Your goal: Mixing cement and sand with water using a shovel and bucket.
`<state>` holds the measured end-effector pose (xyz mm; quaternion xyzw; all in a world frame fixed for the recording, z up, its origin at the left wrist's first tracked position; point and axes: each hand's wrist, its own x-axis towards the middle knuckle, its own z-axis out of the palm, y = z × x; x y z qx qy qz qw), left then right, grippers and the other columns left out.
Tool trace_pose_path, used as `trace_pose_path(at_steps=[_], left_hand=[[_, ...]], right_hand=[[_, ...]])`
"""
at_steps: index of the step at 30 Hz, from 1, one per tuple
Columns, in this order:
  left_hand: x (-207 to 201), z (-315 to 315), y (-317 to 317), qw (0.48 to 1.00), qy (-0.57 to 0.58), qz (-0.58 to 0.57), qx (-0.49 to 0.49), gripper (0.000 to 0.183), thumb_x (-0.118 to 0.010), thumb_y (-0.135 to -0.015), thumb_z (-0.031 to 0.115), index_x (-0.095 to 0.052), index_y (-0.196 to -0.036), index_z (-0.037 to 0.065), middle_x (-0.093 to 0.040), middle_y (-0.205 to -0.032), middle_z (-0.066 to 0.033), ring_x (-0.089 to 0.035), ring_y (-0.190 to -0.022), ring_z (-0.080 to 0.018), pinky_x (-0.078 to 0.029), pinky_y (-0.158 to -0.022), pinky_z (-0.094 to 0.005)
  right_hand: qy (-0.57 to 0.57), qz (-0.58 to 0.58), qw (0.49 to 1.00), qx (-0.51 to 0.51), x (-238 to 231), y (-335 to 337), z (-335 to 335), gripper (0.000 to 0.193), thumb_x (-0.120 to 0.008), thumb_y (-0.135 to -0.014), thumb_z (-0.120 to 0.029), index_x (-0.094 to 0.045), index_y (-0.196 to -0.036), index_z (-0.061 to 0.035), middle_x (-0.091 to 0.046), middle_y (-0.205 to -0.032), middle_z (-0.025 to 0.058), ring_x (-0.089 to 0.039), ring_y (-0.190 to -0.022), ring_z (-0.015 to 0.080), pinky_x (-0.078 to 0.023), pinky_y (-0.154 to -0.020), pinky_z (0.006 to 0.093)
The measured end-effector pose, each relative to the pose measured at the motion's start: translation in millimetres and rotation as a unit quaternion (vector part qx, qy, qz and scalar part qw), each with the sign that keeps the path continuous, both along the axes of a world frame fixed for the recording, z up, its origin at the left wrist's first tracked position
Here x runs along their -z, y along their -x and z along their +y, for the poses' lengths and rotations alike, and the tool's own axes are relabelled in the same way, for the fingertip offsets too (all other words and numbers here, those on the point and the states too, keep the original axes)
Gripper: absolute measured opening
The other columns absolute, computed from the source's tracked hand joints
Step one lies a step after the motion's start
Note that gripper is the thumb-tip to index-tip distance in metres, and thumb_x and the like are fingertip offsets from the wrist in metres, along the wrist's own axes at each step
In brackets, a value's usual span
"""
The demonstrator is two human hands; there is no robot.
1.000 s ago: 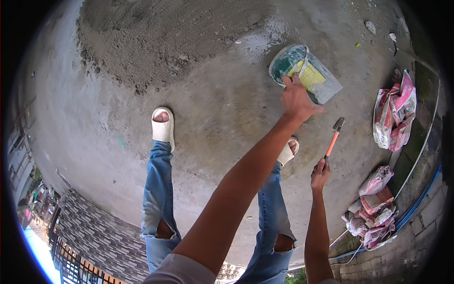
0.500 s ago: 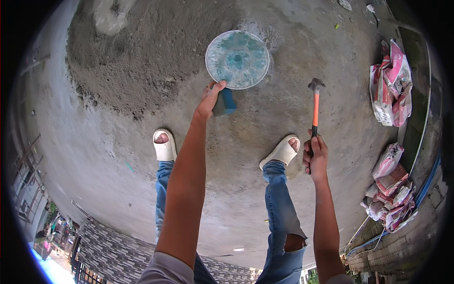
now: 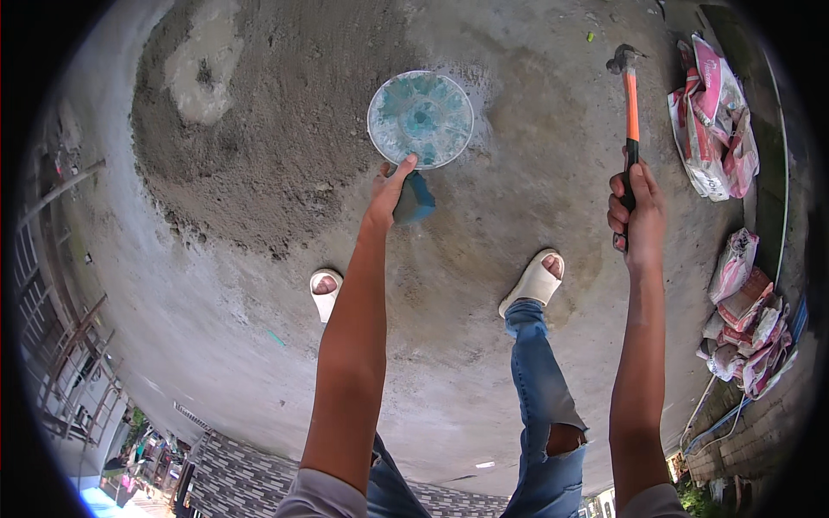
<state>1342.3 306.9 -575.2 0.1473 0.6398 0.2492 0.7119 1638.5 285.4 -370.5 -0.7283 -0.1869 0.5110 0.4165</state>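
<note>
My left hand [image 3: 393, 192] is closed on the near edge of a round, cement-smeared blue-green bucket [image 3: 420, 121] with a pale rim. Its thumb lies over the rim, and the fingers are partly hidden behind it. A blue piece of the side shows just below the hand. Whether the round face is the bucket's base or its lid, I cannot tell. Out to the right, my right hand [image 3: 641, 207] is wrapped round the black grip of a claw hammer [image 3: 631, 108] with an orange shaft. The dark hammer head points away from me, apart from the bucket.
A broad heap of grey sand or mortar mix [image 3: 268, 129] covers the far-left ground, with a paler wet patch [image 3: 204, 65]. Crumpled pink-and-white sacks [image 3: 712, 121] lie along the right wall, with more sacks [image 3: 749, 315] nearer. My sandalled feet stand apart on concrete.
My right hand has moved up and to the right, carrying the hammer away from the bucket. My left hand keeps its hold on the bucket's edge. The whole view has shifted slightly.
</note>
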Motion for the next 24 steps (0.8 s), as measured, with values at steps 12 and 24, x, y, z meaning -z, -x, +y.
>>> trace_pose_path(at_steps=[12, 24], left_hand=[[38.5, -8.4, 0.4, 0.999, -0.028, -0.027, -0.018, 0.077, -0.064, -0.067, 0.051, -0.042, -0.116, -0.003, -0.052, -0.1, -0.0097, -0.053, -0.085, -0.0194, -0.044, -0.073, -0.0317], [29.2, -3.7, 15.4, 0.998, -0.021, -0.064, 0.004, 0.07, -0.062, -0.071, 0.049, -0.044, -0.116, -0.001, -0.052, -0.101, -0.0064, -0.052, -0.085, -0.0165, -0.043, -0.073, -0.0298]], right_hand=[[0.051, -0.251, 0.961, -0.103, 90.5, 79.7, 20.9, 0.025, -0.039, -0.09, -0.028, -0.043, -0.1, -0.0047, -0.045, -0.062, 0.0022, -0.043, -0.042, 0.0108, -0.031, -0.031, 0.0268], [0.053, -0.066, 0.996, 0.041, 40.9, -4.5, 75.9, 0.027, -0.035, -0.09, -0.03, -0.043, -0.094, -0.0047, -0.043, -0.061, 0.0, -0.039, -0.043, 0.0076, -0.03, -0.032, 0.0246]])
